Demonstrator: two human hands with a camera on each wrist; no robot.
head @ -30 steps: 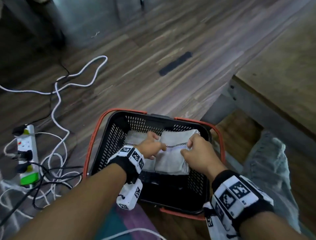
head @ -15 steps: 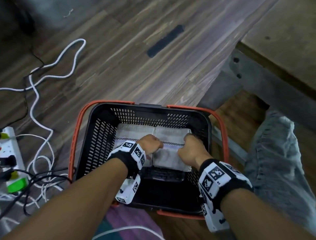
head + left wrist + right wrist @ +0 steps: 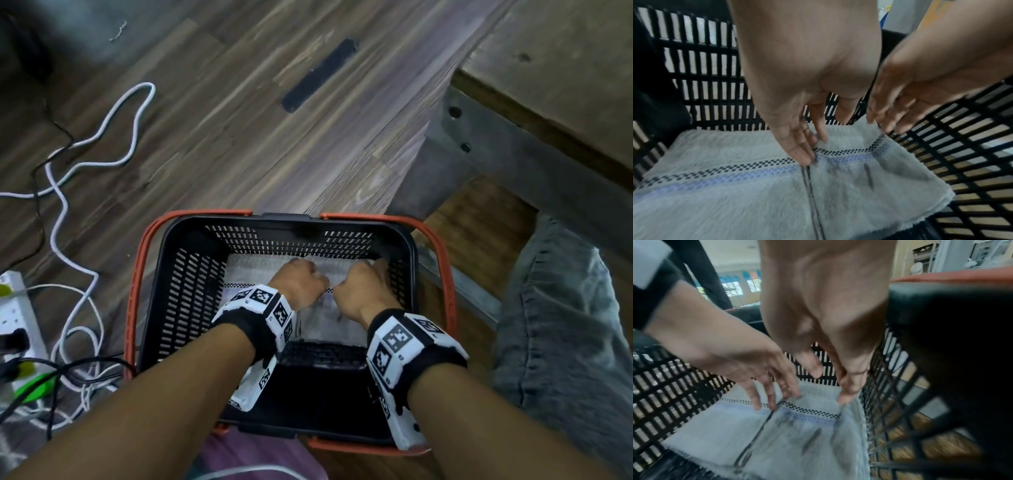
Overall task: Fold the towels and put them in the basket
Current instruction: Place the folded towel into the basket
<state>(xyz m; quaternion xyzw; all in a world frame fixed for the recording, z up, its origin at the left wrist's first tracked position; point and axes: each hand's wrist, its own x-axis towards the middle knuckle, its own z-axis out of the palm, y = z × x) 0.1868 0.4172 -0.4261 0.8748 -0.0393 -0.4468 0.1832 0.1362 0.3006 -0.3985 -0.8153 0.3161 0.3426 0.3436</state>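
Two folded towels lie side by side on the floor of one black basket [image 3: 178, 294] with orange handles: a left towel [image 3: 719, 186] and a right towel [image 3: 869, 181]. Both are pale grey-white, each with a checked black band and a lilac stripe. The two bands line up and run across the basket from left to right; the seam where the towels meet runs front to back. The towels sit against the far wall, leaving the near part of the basket floor bare.

Both hands reach down into the basket. The left hand [image 3: 301, 282] has its fingers [image 3: 797, 146] nearly straight and close together, pointing down; the fingertips touch the towels right at the seam, on the checked band. It grips nothing. The right hand [image 3: 363, 286] also has its fingers [image 3: 849, 391] extended downward and held narrow, thumb hanging apart from them; the tips press the right towel near its far right corner, next to the basket's right wall. Motion blur hides whether any cloth is caught between the fingers.

The basket stands on a wood-plank floor [image 3: 239, 120]. One white power strip [image 3: 17, 325] lies to its left among white and black cables [image 3: 68, 219]. A table [image 3: 548, 85] stands to the right, above a knee in grey jeans [image 3: 565, 325].
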